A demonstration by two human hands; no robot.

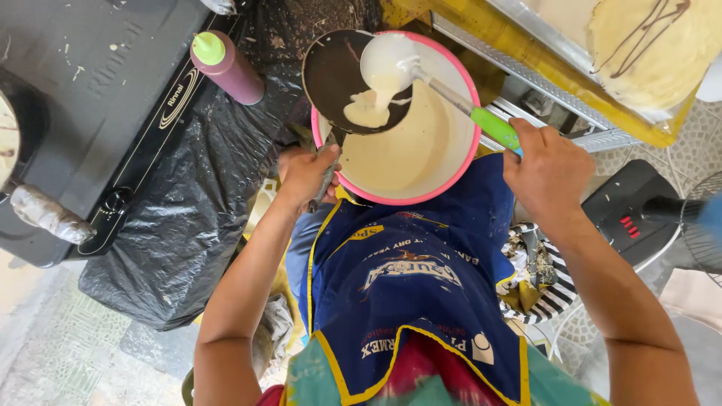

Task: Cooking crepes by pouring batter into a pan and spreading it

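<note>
The handle of a small dark pan (353,79) is clasped in the closed left hand (307,174), the pan being held over a pink-rimmed bowl of batter (421,143). A green-handled ladle (444,86) is gripped in the closed right hand (549,169), tipped so that batter is poured onto the pan. Both forearms are extended forward. The pan handle is largely hidden by the fingers.

A makeshift street-food cooking stall: a portable stove (98,113) on black plastic sheeting (195,195), a pink-rimmed batter bowl (410,143), a squeeze bottle (226,66), finished crepes (654,45) on a tray, tiled pavement (60,346) underfoot.
</note>
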